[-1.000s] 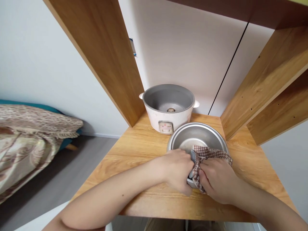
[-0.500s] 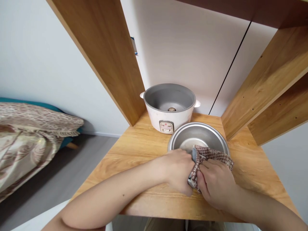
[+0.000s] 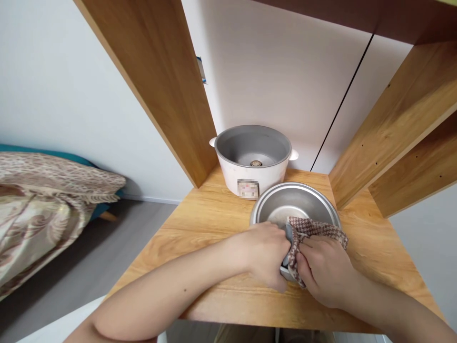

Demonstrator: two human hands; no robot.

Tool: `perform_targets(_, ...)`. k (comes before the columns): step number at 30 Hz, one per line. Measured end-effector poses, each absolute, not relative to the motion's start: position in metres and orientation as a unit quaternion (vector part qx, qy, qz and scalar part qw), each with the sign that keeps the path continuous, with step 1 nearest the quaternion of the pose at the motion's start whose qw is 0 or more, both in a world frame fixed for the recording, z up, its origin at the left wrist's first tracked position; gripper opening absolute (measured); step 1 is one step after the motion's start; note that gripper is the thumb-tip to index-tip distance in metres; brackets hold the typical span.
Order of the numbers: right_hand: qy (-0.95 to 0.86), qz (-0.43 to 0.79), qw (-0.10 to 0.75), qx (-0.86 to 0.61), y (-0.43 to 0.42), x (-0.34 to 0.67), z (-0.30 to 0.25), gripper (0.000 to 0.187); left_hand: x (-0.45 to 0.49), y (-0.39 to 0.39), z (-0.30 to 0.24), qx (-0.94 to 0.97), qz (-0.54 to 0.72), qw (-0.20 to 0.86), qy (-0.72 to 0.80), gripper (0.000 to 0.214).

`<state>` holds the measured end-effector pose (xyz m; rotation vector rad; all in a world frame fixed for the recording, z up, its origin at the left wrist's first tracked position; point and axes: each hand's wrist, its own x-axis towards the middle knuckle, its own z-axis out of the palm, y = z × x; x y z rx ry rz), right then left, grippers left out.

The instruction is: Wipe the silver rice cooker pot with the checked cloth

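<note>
A round silver metal inner pot [image 3: 316, 204] of a rice cooker stands on the wooden surface in front of me. My left hand [image 3: 267, 255] is closed on its near rim, the fingers curled over the edge. Just to the right, my right hand [image 3: 324, 269] pinches a brown-and-white houndstooth cloth [image 3: 316, 227] draped over the same rim, part of it inside the pot. A bluish-grey underside of the cloth shows between the hands. Behind the pot sits the white rice cooker body [image 3: 228, 172], lidless, its grey inside showing a round plate at the bottom.
Wooden uprights [image 3: 171, 109] flank the surface on the left and right [image 3: 389, 124], with a pale panel [image 3: 282, 85] behind. A dark board [image 3: 357, 16] hangs overhead. Off to the left, a patterned cover [image 3: 46, 214] lies over teal furniture.
The cloth and my right hand have moved slightly right along the pot's rim. My left hand keeps its hold. The whole view has shifted a little.
</note>
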<state>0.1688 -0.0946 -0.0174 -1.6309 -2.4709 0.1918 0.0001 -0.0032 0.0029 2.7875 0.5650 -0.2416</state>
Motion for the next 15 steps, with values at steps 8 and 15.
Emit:
perform_targets(8,-0.835,0.040,0.126,-0.534,-0.095,0.165,-0.021,0.031,0.000,-0.003,0.004,0.965,-0.084,0.152,0.194,0.026)
perform_targets(15,-0.845,0.047,0.108,-0.522,-0.091,0.175,-0.013,0.032,0.000,-0.003,0.005,0.965,-0.104,0.132,0.200,0.033)
